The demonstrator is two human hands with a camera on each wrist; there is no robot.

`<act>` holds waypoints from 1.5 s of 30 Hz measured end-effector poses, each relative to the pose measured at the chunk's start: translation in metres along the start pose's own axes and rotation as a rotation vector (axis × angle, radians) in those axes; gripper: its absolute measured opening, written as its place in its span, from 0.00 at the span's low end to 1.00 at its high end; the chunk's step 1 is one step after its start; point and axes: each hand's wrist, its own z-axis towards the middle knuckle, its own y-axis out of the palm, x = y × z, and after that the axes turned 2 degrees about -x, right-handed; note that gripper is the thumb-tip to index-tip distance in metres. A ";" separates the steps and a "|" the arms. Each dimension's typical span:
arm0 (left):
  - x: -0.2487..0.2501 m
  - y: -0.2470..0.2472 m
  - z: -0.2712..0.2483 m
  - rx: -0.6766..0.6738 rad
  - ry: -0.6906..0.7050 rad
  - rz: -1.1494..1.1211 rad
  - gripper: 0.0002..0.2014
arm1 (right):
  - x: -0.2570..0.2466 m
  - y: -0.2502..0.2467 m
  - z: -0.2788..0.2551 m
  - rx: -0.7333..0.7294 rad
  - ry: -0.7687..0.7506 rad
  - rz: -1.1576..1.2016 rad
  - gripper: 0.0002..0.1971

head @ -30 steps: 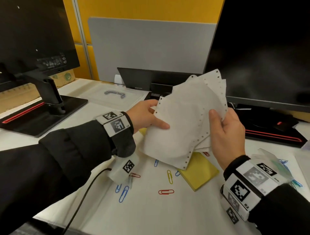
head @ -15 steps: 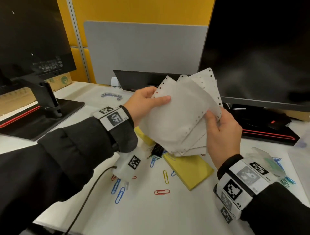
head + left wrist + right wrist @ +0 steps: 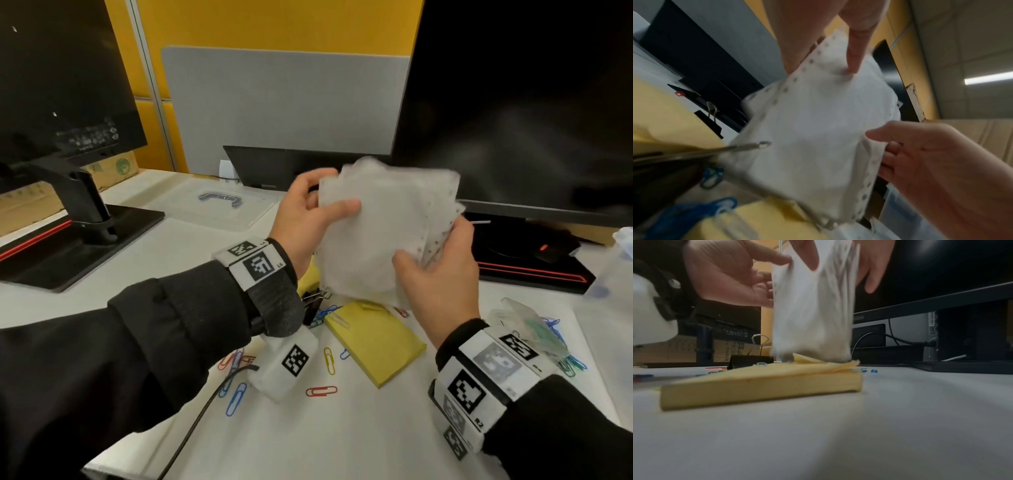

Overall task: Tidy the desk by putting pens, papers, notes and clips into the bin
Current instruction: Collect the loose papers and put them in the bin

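Now squared upright on yellow notes (image 3: pixel 375 339) — papers (image 3: pixel 383 233) pinched by left hand (image 3: pixel 305 219), right hand (image 3: pixel 442 270); may fan out if loosened.

You see even, soft indoor light; a ceiling strip light (image 3: pixel 988 78) glows in the left wrist view. The papers (image 3: pixel 383 233) smear with motion blur, and straight edges bow toward the frame borders.

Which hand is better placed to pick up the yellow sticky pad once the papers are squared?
Right, probably. The right hand hangs almost directly above the yellow sticky pad; the left hand sits farther back-left. Both hold the papers, so one grip must release first.
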 end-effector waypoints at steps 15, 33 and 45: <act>0.009 0.028 -0.011 0.023 0.038 0.134 0.08 | -0.006 0.001 -0.004 0.002 -0.161 0.076 0.27; 0.012 0.016 -0.010 -0.159 0.023 0.325 0.12 | -0.005 0.002 -0.003 0.033 -0.171 0.050 0.18; -0.005 0.002 -0.007 -0.472 -0.298 0.309 0.19 | -0.004 -0.003 -0.004 0.050 -0.071 0.059 0.30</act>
